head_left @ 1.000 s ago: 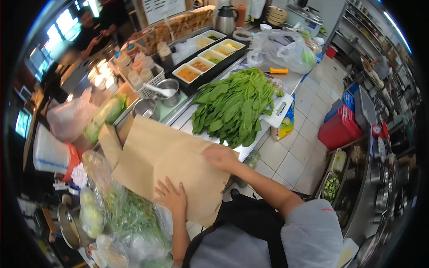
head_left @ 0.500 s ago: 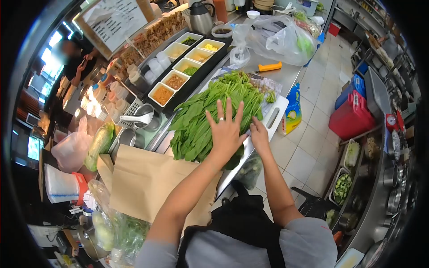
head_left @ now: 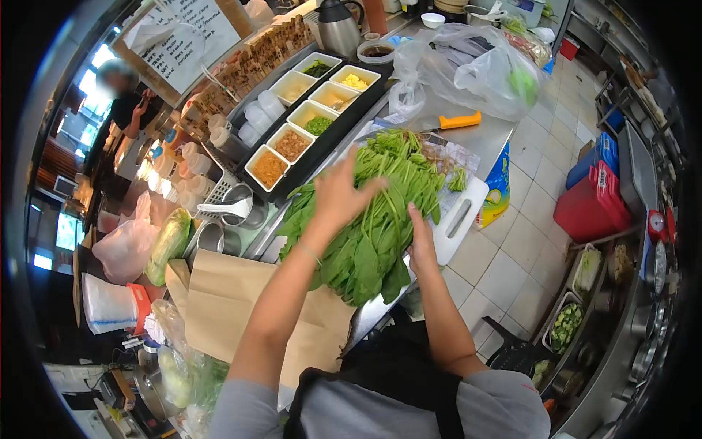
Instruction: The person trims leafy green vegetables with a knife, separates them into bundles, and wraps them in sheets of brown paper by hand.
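While the left hand [head_left: 342,192] spreads open over the greens [head_left: 358,252], the open right hand [head_left: 423,245] flanks them, likely to keep them bunched.

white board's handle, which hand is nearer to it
Right. The right hand is close beside the handle; the left hand is farther off, over the leafy greens.

Way in: from above, btwn L hand [head_left: 342,192] & R hand [head_left: 422,245], over the greens [head_left: 373,241]. L side: black tray [head_left: 345,126] blocks. Far side: knife [head_left: 459,120] in the way, w/ plastic bag [head_left: 475,77] just behind. Near side: brown paper [head_left: 227,296] lies low, but L forearm [head_left: 270,314] crosses above it. R side: cutting board [head_left: 474,200] sticks out, then room over floor [head_left: 504,252], bar the blue-yellow packet [head_left: 494,196] near the board's edge.
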`<action>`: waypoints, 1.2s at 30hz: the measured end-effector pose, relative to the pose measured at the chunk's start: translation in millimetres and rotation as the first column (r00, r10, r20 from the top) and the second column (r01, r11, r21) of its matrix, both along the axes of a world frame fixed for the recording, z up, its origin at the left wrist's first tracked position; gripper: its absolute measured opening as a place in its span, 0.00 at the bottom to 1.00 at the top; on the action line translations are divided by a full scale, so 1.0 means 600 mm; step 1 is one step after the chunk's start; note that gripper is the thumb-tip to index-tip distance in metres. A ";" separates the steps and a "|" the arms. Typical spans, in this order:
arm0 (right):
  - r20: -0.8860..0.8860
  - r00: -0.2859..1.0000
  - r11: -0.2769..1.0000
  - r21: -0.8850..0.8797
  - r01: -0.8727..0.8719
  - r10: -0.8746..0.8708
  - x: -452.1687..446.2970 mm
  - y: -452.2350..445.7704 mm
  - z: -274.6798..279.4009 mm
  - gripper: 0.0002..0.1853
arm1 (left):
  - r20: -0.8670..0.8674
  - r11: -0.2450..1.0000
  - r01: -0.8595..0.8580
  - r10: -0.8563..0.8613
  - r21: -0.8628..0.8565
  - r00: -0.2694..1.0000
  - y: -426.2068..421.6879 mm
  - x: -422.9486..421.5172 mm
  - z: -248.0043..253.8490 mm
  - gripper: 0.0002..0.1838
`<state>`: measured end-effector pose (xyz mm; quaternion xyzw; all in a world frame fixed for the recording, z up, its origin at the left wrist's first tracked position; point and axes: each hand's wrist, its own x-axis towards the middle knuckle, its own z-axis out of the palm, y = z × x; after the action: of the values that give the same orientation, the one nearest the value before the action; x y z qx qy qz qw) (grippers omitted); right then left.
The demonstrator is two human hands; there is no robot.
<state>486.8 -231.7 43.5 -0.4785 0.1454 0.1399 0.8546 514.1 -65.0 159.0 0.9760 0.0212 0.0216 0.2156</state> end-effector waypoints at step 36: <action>0.298 0.933 0.467 -0.867 0.176 0.202 0.005 0.099 0.089 0.53 | -0.476 0.352 -0.398 -0.169 -0.847 0.863 0.110 0.098 -0.134 0.49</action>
<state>490.0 -172.5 96.7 -0.8682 0.0335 -0.0389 0.4936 573.1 0.9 78.4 0.6462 0.1542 -0.2246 0.7129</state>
